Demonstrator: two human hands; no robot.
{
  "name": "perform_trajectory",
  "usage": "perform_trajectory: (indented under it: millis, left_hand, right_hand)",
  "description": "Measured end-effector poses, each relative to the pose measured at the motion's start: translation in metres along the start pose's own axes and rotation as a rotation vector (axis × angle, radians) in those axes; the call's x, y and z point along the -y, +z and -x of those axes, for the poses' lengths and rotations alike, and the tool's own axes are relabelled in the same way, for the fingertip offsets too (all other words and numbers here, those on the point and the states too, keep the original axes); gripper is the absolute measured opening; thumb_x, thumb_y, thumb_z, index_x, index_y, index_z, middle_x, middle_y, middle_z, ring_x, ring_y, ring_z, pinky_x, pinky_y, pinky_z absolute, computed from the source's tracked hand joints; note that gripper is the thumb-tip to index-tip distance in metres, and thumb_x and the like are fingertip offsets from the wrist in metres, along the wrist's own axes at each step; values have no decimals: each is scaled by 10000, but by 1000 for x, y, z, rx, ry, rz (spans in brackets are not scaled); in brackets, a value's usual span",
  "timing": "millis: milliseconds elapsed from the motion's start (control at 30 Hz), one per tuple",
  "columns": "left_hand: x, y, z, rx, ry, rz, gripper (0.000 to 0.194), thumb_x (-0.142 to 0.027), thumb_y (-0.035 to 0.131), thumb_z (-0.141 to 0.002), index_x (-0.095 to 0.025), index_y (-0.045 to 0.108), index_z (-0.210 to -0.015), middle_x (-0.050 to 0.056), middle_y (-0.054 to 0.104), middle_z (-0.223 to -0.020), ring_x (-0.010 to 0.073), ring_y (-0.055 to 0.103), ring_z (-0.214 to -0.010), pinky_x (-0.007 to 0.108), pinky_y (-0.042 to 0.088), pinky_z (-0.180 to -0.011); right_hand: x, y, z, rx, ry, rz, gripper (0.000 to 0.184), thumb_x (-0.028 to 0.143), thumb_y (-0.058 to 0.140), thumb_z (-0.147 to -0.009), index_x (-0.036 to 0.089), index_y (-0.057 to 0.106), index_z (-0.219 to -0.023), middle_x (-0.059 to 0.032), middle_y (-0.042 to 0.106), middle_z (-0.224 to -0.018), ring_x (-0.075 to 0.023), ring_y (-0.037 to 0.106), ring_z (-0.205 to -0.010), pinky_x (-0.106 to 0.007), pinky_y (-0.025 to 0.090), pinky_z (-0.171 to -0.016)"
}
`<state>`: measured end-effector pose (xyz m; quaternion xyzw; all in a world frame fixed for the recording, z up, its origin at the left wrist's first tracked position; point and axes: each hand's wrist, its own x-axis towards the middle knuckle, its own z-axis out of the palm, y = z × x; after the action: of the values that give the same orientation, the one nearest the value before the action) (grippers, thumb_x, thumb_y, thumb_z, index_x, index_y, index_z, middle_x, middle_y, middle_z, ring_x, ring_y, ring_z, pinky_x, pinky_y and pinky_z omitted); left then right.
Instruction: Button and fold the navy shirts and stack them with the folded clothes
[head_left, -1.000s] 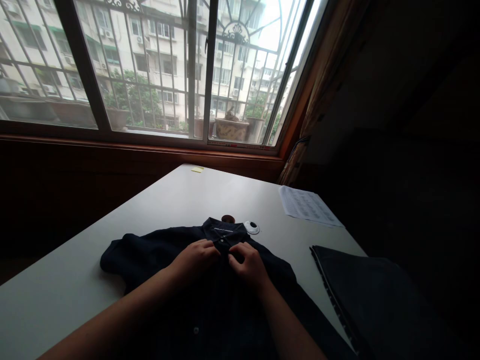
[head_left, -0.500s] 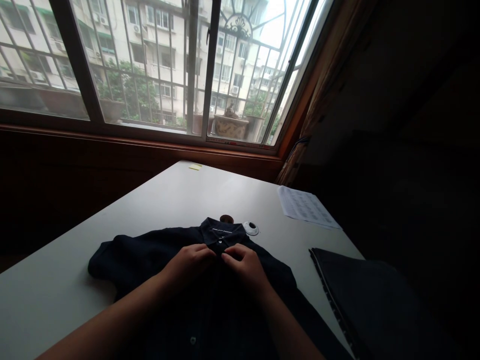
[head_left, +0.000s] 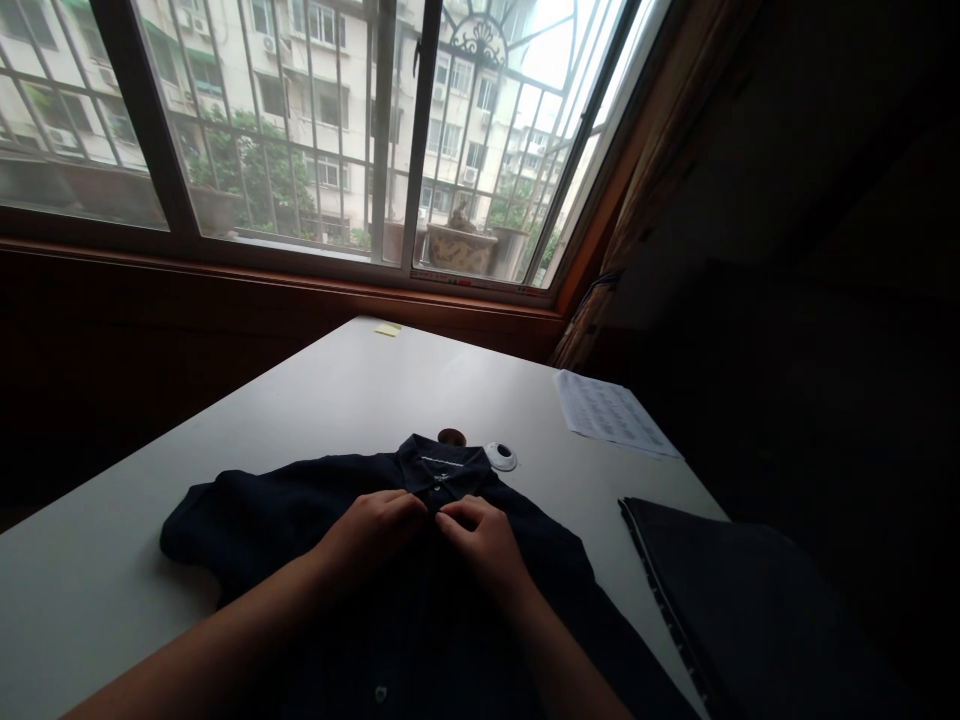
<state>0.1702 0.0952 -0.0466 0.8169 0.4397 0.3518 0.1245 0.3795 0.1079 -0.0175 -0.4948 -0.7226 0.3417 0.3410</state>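
Roughly at mid-placket, nearest us, a pale button [head_left: 381, 692] shows on the dark shirt [head_left: 424, 610]. Shirt's face up on the white table [head_left: 300, 420], collar pointing away from the person; sleeve on L side splayed out. Dark folded cloth [head_left: 727, 590] sits apart on the R.

L hand [head_left: 375, 530] and R hand [head_left: 487, 545] meet at the placket just below the collar, tips nearly touching. L: thumb + fingers closed, looks like a pinch on shirt fabric. R: thumb and index tips together, approx same pinch, small gap behind them. Can't tell if a btn is between the tips; too dark.

Step in hand, IMO: fine finger work on the upper placket. Next move calls for both edges lined up, cloth flat, light pinch, no tugging.

Just above them, collar btn [head_left: 437, 488]. Past the collar: brown round thing [head_left: 451, 437], white disc w/ dark centre [head_left: 502, 457]. Then printed sheets [head_left: 615, 415], yellow note [head_left: 388, 329] at far edge, barred window [head_left: 300, 255] behind.
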Motion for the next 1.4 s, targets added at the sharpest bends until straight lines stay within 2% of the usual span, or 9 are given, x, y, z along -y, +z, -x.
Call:
perform_trajectory:
  millis: [233,433,600,833,1100,1400]
  left_hand:
    - [1,2,1,4,16,-6,101,-182,613,-934,-203,705,-969,13,709,-874,146,686,-744,231,538,-692]
    - [-9,-2,-1,41,-12,-32,194,-55,591,-854,-191,684,-956,18,673,-895,146,661,-758,225,511,-690]
    - [-10,-2,0,51,-64,-31,174,-71,595,-835,-199,638,-945,10,653,-881,154,639,-766,234,495,-690]
    - [-12,-3,-2,57,-1,-65,128,-128,603,-890,-202,663,-977,17,660,-898,160,645,-797,248,511,-730]
    - [-1,3,-1,38,62,-77,87,-164,569,-956,-181,651,-932,17,635,-856,144,618,-744,240,487,-688]
    - [-1,4,-1,4,143,-202,251,-209,488,-1012,-167,594,-788,15,605,-762,123,573,-657,226,468,-617]
  right_hand:
    - [1,0,1,7,0,-49,157,291,672,-854,214,801,-808,-39,749,-825,-228,679,-857,-319,489,-807]
    - [2,6,2,-17,-45,23,173,251,649,-873,229,809,-813,-32,732,-790,-227,654,-853,-330,469,-820]
    - [1,7,4,-16,-69,52,178,219,644,-872,243,810,-810,-26,727,-777,-225,644,-850,-327,466,-810]
    - [0,7,4,-17,-68,52,165,204,657,-858,243,812,-818,-25,735,-784,-227,645,-854,-327,469,-805]
    - [1,6,4,-1,-56,31,173,209,652,-864,246,816,-823,-21,742,-795,-219,651,-850,-321,462,-799]
    - [1,6,3,0,-25,-3,180,253,645,-866,235,820,-829,-33,754,-795,-231,675,-842,-327,481,-810]
